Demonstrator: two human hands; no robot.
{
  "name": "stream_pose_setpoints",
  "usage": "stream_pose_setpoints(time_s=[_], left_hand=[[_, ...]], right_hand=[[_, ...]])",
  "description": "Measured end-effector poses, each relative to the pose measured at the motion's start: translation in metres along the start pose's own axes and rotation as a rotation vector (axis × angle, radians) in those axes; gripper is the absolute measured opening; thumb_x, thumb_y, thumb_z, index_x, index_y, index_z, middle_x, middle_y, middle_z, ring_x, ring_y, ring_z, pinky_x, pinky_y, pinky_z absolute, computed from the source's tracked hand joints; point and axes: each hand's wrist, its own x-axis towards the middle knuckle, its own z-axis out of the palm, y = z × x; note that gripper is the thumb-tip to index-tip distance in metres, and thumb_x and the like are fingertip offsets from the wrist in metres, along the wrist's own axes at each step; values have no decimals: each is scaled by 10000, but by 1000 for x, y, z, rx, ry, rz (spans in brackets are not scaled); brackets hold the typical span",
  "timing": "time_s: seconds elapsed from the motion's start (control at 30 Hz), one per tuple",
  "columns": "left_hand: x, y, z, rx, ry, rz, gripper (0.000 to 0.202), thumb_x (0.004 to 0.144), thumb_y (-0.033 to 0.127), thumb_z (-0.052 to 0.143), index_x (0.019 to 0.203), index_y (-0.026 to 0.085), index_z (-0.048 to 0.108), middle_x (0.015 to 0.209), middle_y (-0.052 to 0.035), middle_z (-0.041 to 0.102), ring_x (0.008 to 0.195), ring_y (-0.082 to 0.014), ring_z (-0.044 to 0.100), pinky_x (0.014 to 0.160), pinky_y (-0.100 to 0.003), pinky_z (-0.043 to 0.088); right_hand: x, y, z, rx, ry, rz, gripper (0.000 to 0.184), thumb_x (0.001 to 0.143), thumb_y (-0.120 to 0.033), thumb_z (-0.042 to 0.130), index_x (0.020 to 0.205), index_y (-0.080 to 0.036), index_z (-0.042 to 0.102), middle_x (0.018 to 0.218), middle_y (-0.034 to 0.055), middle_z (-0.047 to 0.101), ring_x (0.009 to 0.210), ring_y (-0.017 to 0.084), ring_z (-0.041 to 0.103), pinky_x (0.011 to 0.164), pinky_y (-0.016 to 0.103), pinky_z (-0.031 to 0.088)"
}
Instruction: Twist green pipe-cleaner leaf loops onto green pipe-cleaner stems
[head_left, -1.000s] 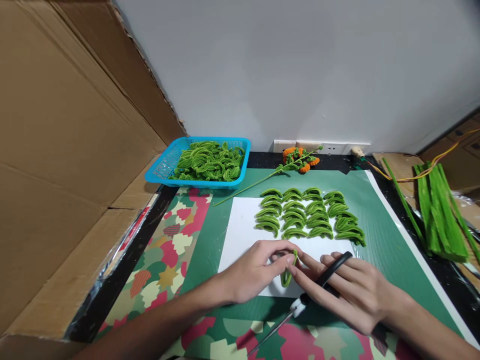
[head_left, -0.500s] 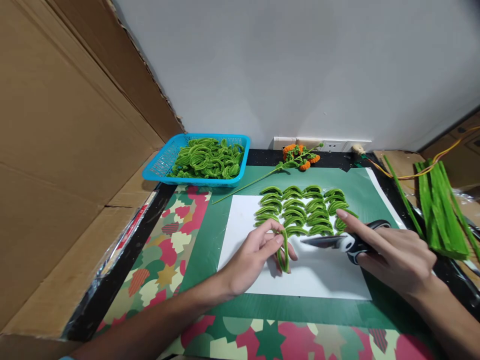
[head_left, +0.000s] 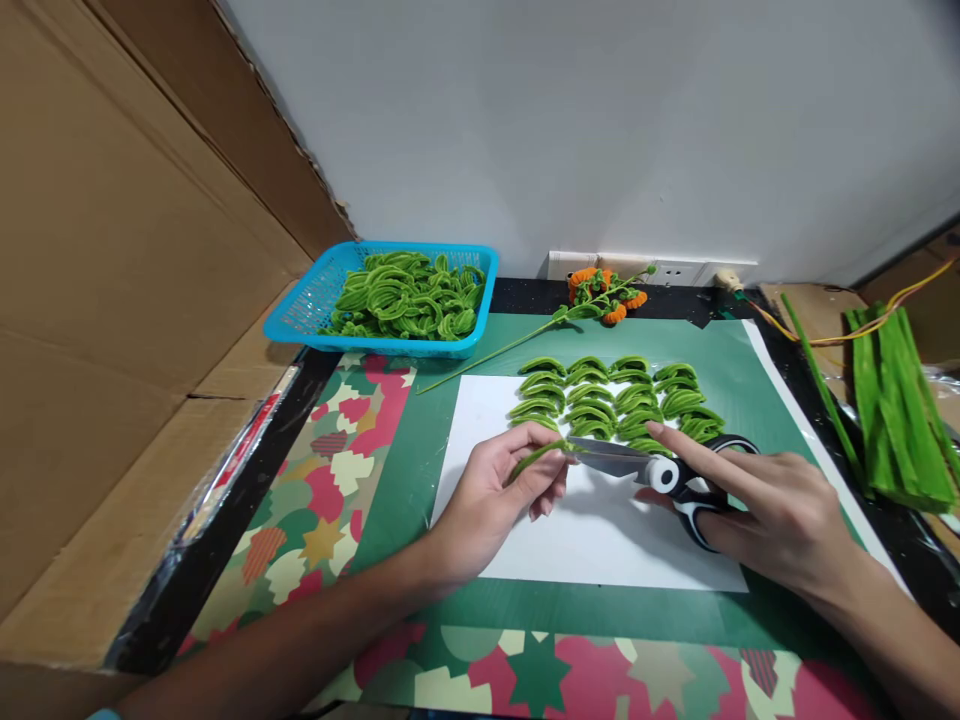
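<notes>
- Pinching a green fuzzy piece (head_left: 534, 458) between thumb and fingertips, the left hand (head_left: 491, 495) is closed around it; the other fingers are curled under.
- The piece is held slanted just above the white paper (head_left: 600, 545), with its upper end pointing to the right.
- The right hand (head_left: 776, 510) is closed on the black handles of the scissors (head_left: 660, 470), with the index finger stretched along the top.
- The blades are almost together, and their tip meets the upper end of the piece; I cannot tell if they are cutting it.
- Behind the hands, rows of curved green pieces (head_left: 622, 395) lie on the far part of the paper, close to each other.
- The paper lies on a green mat (head_left: 416, 470).
- At the back left stands a blue basket (head_left: 300, 318), filled with many bent green pieces (head_left: 405, 300) in a loose heap.
- An orange and green flower stem (head_left: 600, 295) lies near the wall.
- A bundle of straight green stems (head_left: 900, 410) lies at the right edge.
</notes>
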Motion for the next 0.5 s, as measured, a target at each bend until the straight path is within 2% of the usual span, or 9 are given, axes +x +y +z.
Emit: stream_pose_setpoints(time_s=[0.1,0.3,0.5], left_hand=[[-2,1,-2,-15,11,45,396,908,526,869,965,169,705,681,21,631,602,-99,524,529,-199,389],[-8,4,-3,6,106,161,280,941,420,862,932,184,711,663,33,619,580,-85,487,511,-183,368],[-13,4,-1,62,207,249,194,1001,343,801,907,207,700,696,40,610,570,-83,499,496,-186,364]], right_hand=[[-3,-6,4,46,-11,20,708,894,-22,514,1568,-232,562,714,-55,699,477,110,586,487,281,422],[-3,-15,9,106,8,68,746,835,-4,507,1540,-226,606,843,-12,803,499,131,620,472,274,459],[-1,-18,7,112,17,93,766,824,9,523,1537,-254,617,805,-16,793,480,140,616,468,289,456]])
